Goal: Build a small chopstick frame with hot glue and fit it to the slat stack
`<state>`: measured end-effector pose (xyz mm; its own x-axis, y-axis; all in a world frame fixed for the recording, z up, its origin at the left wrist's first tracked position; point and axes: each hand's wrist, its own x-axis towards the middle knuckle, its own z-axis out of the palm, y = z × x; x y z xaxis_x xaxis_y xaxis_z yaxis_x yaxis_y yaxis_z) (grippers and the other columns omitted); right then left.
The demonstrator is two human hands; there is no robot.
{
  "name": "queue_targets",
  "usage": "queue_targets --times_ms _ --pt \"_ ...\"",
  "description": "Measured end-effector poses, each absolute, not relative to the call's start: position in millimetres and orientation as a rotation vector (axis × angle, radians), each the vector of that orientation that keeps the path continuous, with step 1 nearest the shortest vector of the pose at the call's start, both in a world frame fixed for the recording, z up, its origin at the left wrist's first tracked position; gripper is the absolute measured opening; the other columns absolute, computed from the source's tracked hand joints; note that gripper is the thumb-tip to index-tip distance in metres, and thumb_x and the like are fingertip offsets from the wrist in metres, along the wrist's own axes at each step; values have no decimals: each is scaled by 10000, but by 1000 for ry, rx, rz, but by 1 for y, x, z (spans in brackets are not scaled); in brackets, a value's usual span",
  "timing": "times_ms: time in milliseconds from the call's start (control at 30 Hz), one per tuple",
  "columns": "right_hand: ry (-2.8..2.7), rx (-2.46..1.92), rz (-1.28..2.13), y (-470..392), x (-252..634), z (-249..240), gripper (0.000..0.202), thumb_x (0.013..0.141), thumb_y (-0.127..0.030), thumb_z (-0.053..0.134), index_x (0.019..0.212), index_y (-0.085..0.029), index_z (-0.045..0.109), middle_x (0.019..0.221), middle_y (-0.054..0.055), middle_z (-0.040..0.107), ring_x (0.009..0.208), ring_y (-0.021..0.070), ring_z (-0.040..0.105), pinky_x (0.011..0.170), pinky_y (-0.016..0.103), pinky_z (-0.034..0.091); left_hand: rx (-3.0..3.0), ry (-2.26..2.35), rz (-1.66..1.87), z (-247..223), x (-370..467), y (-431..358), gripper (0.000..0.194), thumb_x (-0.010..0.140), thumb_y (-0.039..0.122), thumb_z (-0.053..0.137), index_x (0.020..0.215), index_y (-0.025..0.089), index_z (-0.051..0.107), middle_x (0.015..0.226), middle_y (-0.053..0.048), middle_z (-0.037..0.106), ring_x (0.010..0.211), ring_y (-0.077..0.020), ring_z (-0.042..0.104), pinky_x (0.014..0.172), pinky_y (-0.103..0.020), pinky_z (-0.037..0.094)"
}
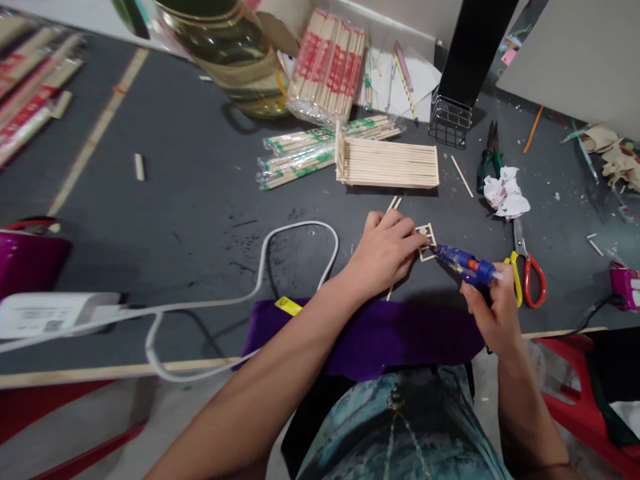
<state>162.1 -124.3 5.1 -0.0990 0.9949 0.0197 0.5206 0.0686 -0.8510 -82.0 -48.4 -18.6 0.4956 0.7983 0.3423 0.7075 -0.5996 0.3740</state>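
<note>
My right hand is wrapped round a blue glue gun, its nozzle pointing left. The nozzle meets a small frame of thin wooden sticks lying on the grey table. My left hand rests at the frame's left side, fingertips pressed down on it near the nozzle. Under that hand, loose thin sticks poke out above and below. Just beyond the hands stands a larger piece built of parallel sticks, with a raised end at its left.
Red-handled scissors, crumpled paper and green pliers lie right. Stick packs and a large jar stand behind. A white cable loops left; purple cloth covers the front edge.
</note>
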Motion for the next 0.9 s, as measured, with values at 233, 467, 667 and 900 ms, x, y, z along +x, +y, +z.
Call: queue_targets --times_ms 233,467,667,900 --pt "-1692 -1557 924 -126 161 9 252 976 -323 611 1146 -250 441 901 -7 548 665 130 527 595 294 462 2552 1302 721 -17 -82 -48 227 968 151 510 1062 201 710 913 -78 643 926 -261 466 766 -404 280" --pt "-1694 -1540 923 -126 160 8 250 972 -342 612 1141 -253 451 909 7 530 687 150 533 577 302 469 2557 1309 699 -16 -82 -49 241 968 151 499 1077 206 707 927 -82 652 922 -260 457 768 -407 283" --pt "-1686 -1561 936 -126 161 8 259 960 -326 620 1137 -250 446 887 0 537 670 146 524 574 304 467 2556 1314 697 -16 -82 -49 235 968 153 500 1070 208 706 923 -80 651 921 -257 459 768 -404 284" --pt "-1684 -1546 929 -125 161 7 292 932 -350 654 1139 -254 470 871 9 534 665 161 519 572 312 467 2562 1302 724 -18 -82 -48 221 960 149 515 1062 196 706 908 -88 642 923 -268 468 757 -409 287"
